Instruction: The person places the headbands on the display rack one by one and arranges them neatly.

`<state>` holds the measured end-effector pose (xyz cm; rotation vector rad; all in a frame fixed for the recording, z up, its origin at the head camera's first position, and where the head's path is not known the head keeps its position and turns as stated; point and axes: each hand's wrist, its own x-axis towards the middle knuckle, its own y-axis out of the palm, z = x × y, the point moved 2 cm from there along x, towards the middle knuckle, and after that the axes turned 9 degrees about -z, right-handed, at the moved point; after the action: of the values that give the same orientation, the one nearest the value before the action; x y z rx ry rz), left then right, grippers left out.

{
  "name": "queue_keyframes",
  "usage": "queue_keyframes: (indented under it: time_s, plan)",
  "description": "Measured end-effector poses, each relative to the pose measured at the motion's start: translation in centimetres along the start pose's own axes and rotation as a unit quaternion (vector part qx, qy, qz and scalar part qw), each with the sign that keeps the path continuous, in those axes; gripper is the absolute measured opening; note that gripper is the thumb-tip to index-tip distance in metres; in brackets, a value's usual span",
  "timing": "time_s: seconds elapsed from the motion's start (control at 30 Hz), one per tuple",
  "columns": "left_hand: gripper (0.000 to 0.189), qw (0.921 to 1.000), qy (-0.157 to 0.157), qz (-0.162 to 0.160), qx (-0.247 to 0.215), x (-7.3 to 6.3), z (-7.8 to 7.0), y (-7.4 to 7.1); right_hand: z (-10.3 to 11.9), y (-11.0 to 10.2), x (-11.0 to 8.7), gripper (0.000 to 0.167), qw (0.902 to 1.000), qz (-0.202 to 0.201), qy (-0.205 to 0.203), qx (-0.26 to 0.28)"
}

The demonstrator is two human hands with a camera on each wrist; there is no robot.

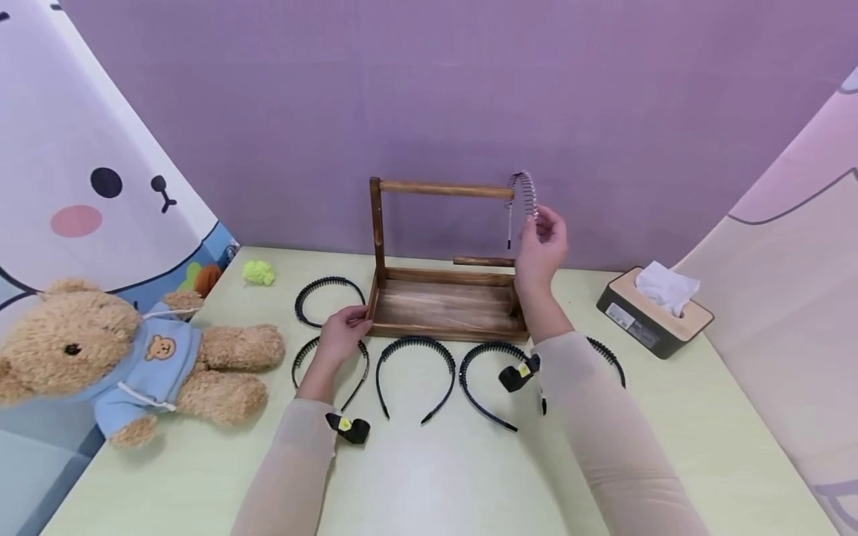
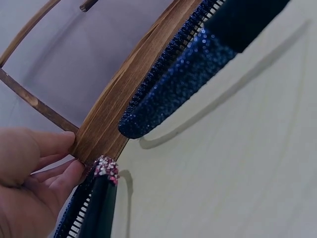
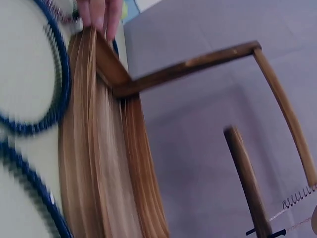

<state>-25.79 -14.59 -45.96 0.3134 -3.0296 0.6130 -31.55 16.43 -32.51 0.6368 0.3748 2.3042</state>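
Note:
A wooden display rack (image 1: 445, 333) with a tray base, a top bar (image 1: 442, 189) and a shorter lower bar (image 1: 482, 261) stands at the back of the table. My left hand (image 1: 340, 335) pinches its front left corner between thumb and fingers. Beside the bar's free right end, my right hand (image 1: 540, 253) holds a toothed headband (image 1: 526, 192) upright by one leg. Whether the headband touches the bar I cannot tell. Dark blue glittery headbands (image 2: 178, 84) lie before the rack, one close to my left hand. In the right wrist view the right hand is mostly cut off.
Several headbands (image 1: 415, 341) lie along the rack's front and left side. A teddy bear (image 1: 161, 350) in a blue hoodie lies at the left, near a small yellow-green object (image 1: 258, 272). A tissue box (image 1: 643, 320) stands at the right. Behind the table hangs a purple backdrop (image 1: 268, 134).

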Motion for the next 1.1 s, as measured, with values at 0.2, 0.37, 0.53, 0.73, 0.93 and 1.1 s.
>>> queue_keyframes:
  time_s: [0.2, 0.37, 0.53, 0.73, 0.93, 1.1]
  plan:
    - [0.038, 0.9999, -0.009, -0.007, 0.001, -0.1, 0.3, 0.1, -1.2, 1.7, -2.0, 0.018, 0.9991, 0.004, 0.029, 0.029]
    - [0.036, 0.9999, -0.008, -0.010, -0.005, -0.2, 0.6, 0.2, -1.4, 2.7, -3.3, 0.019, 0.9990, 0.041, 0.015, 0.003]
    - [0.036, 0.9999, -0.001, -0.009, -0.011, -0.2, 0.3, 0.0, -1.4, 3.5, -4.1, 0.019, 0.9982, 0.053, 0.023, 0.019]
    - [0.037, 0.9999, 0.002, -0.013, -0.006, -0.2, 0.1, -0.2, -1.8, 4.6, -5.5, 0.019, 0.9949, 0.059, 0.063, 0.052]
    - [0.037, 0.9999, -0.004, -0.010, -0.007, -0.3, 0.1, 0.0, -2.6, 5.8, -7.3, 0.019, 0.9920, 0.060, 0.085, 0.071]
    - [0.036, 0.9999, -0.003, -0.011, -0.009, -0.4, 0.1, 0.1, -3.4, 6.9, -8.4, 0.019, 0.9912, 0.074, 0.089, 0.065]
